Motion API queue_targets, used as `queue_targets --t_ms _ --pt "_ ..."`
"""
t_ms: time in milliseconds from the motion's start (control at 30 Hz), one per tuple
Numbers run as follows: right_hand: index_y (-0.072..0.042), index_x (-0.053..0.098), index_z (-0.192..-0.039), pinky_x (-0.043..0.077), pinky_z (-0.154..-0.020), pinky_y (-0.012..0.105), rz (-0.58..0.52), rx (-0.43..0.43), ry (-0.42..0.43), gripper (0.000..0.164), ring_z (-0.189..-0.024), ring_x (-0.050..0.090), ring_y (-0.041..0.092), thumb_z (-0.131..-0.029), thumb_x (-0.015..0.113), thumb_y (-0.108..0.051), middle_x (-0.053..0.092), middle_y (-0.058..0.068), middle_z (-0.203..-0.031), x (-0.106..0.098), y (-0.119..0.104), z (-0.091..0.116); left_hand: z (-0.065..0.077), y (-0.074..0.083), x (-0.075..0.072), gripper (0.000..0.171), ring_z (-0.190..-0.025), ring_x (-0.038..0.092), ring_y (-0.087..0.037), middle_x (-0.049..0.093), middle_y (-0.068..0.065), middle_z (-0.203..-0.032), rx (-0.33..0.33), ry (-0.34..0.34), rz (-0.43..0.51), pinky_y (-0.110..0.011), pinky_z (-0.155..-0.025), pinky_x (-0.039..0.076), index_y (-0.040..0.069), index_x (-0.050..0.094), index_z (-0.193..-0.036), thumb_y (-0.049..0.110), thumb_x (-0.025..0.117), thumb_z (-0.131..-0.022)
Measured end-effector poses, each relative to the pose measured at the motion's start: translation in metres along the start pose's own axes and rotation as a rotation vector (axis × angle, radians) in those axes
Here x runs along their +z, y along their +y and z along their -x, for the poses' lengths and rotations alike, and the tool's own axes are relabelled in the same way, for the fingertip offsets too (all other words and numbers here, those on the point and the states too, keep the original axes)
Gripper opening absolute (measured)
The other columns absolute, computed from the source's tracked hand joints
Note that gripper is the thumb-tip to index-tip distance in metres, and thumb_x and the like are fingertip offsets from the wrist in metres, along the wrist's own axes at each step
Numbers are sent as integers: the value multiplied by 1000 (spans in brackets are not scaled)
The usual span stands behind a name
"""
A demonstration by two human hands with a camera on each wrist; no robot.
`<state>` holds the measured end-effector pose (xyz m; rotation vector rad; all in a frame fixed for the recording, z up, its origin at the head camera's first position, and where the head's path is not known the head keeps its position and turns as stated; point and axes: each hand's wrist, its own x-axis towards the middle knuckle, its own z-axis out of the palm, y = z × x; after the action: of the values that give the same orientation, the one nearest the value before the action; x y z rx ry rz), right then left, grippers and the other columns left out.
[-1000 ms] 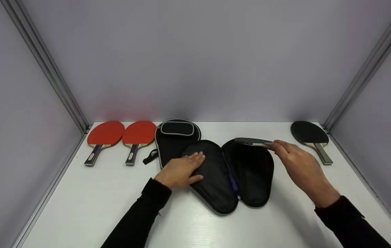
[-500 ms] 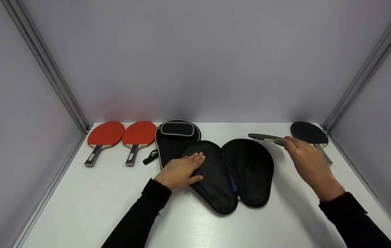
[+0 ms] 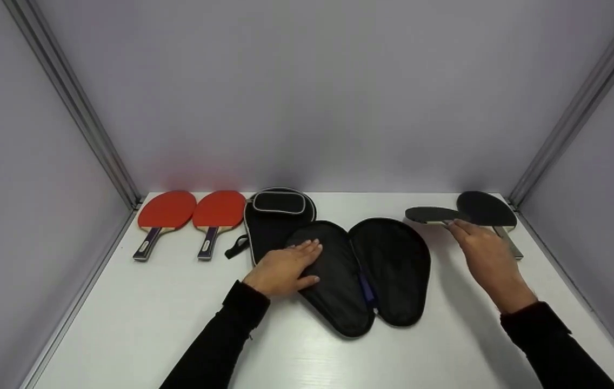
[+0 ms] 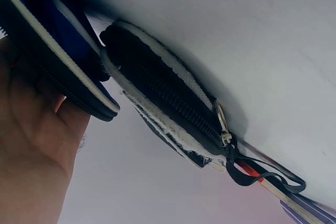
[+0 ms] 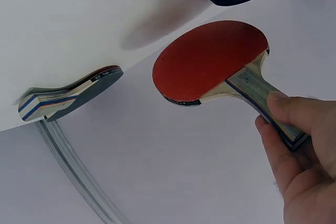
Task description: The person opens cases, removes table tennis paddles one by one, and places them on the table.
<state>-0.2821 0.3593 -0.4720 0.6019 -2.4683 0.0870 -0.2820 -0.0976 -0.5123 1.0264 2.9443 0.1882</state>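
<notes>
My right hand (image 3: pixel 488 262) grips a table tennis bat (image 3: pixel 430 214) by its handle, raised above the table's right rear part. Its black face is up in the head view; the right wrist view shows the red face (image 5: pixel 210 61), with thumb and fingers pinching the handle. With straight fingers, my left hand (image 3: pixel 285 267) rests on the left half of a black bat case (image 3: pixel 339 292) that lies spread wide. The right half (image 3: pixel 391 270) shows its dark hollow. In the left wrist view, the palm (image 4: pixel 31 150) lies against the case's zip edge.
A second black case (image 3: pixel 266 229) with white piping lies behind the left hand, partly covered by the spread case. Two red bats (image 3: pixel 166 209) lie at the back left. Another bat (image 3: pixel 485 208), black side up, lies at the back right, near the side wall.
My right hand has drawn the bat away from over the case's right half, rightward, and its black face has tilted more into view. The left hand has stayed put.
</notes>
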Motion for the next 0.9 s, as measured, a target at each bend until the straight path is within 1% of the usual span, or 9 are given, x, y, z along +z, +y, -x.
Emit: queue_targets --t_ms 133,233,433,567,667,767,900 --pt "9 80 -136 72 -95 64 5 12 -55 42 -120 82 53 -96 73 19 82 32 -134 9 -1 5 -1 -1 1 77 -177 46 -27 44 -10 -190 4 -2 1 -46 -145 43 8 44 -181 49 65 -120" --pt "11 78 -139 72 -96 63 12 26 -105 44 -125 81 53 -96 70 21 80 33 -139 13 -3 7 -1 -2 1 77 -177 46 -27 43 -10 -190 4 -1 -3 -46 -145 43 8 44 -181 50 65 -120" --pt "13 73 -144 71 -96 64 22 42 -195 51 -126 80 55 -95 67 24 77 35 -145 19 -3 6 -1 -1 1 77 -176 46 -27 44 -9 -190 -4 3 -9 -46 -144 45 9 44 -181 51 64 -120" --pt "14 71 -146 72 -89 64 36 47 -258 53 -119 81 58 -95 68 24 75 36 -148 24 0 3 0 0 0 76 -176 47 -26 44 -9 -190 -4 10 -3 -47 -143 46 9 45 -181 50 65 -120" --pt "14 71 -147 72 -83 63 50 45 -287 54 -112 81 58 -94 69 25 74 36 -148 28 3 2 2 0 0 76 -175 48 -26 45 -9 -189 -3 14 -2 -48 -142 47 10 46 -181 50 66 -120" --pt "14 71 -146 71 -76 62 58 44 -294 53 -102 82 57 -94 71 25 75 36 -146 34 5 2 2 0 0 76 -175 48 -26 45 -9 -190 0 15 -4 -48 -143 47 9 46 -181 50 66 -120" --pt "14 72 -141 70 -68 61 42 44 -292 48 -89 81 55 -95 71 25 76 34 -139 42 9 1 2 -1 0 76 -176 48 -27 45 -10 -189 8 14 -5 -48 -143 46 8 46 -181 50 65 -120"
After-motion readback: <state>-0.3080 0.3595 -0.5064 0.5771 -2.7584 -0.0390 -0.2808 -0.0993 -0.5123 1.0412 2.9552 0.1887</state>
